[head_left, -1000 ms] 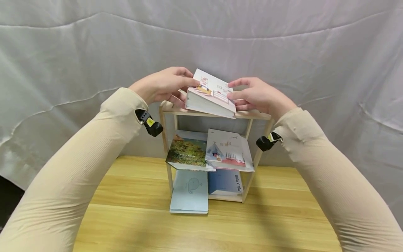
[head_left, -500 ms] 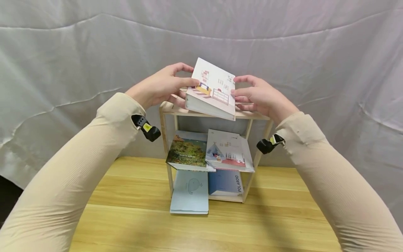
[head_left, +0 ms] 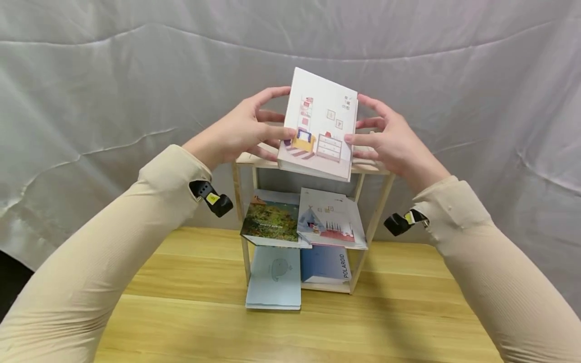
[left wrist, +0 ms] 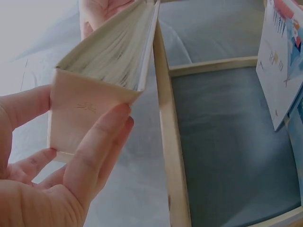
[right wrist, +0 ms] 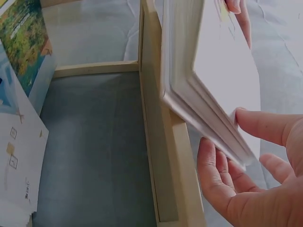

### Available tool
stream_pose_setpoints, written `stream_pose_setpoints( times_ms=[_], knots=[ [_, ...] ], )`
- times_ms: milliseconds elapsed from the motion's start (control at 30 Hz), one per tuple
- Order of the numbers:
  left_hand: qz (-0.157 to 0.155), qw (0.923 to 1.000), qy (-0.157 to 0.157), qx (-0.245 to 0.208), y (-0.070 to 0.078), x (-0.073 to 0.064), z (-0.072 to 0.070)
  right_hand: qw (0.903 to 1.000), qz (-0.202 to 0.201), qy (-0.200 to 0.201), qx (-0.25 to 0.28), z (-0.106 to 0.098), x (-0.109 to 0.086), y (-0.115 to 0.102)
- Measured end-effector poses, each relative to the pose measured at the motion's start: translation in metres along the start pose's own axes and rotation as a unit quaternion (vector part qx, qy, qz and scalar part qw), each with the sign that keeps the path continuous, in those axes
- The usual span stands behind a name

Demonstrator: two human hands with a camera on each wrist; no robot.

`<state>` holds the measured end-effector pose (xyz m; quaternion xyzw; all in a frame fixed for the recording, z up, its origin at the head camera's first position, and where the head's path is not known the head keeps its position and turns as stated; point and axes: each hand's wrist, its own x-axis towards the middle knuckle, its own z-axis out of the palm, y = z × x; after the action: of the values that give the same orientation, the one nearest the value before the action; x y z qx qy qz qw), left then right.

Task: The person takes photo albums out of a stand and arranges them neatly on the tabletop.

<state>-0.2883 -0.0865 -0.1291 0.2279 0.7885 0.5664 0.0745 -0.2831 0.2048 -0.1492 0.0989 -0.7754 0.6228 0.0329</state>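
Note:
A thick white photo album with a drawn bedroom on its cover is held tilted over the top board of a small wooden shelf. My left hand grips its left side, thumb on the cover and fingers behind. On the opposite side my right hand pinches the edge, its thumb on the cover and fingertips underneath. In the left wrist view the album's pink spine faces the camera between thumb and fingers. The right wrist view shows the page edges of the album.
On the middle shelf lie a green landscape photo album and a tent-picture album. Below are a pale blue album, jutting out in front, and a blue Polaroid album. The shelf stands on a wooden table before a grey curtain.
Both hands have raised the album from near the top board and moved it slightly right. Its cover has tipped up to face the head camera more. The lower albums stay put.

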Motion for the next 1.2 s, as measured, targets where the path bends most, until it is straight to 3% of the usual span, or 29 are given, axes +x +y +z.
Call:
stream_pose_setpoints(
  times_ms=[267, 567, 833, 1200],
  knots=[
    [0.012, 0.9998, -0.012, -0.005, -0.006, -0.011, 0.006, 0.9979, -0.034, -0.006, -0.055, -0.004, -0.016, 0.006],
    [0.048, 0.9987, -0.014, -0.007, -0.014, -0.023, 0.014, 0.996, -0.062, -0.003, -0.065, -0.008, -0.035, 0.008],
    [0.068, 0.9975, -0.018, -0.013, -0.019, -0.025, 0.027, 0.9936, -0.084, 0.006, -0.075, -0.016, -0.046, 0.012],
    [0.072, 0.9973, -0.015, 0.004, -0.026, -0.032, 0.042, 0.9904, -0.095, 0.009, -0.1, -0.022, -0.057, 0.028]
  ],
)
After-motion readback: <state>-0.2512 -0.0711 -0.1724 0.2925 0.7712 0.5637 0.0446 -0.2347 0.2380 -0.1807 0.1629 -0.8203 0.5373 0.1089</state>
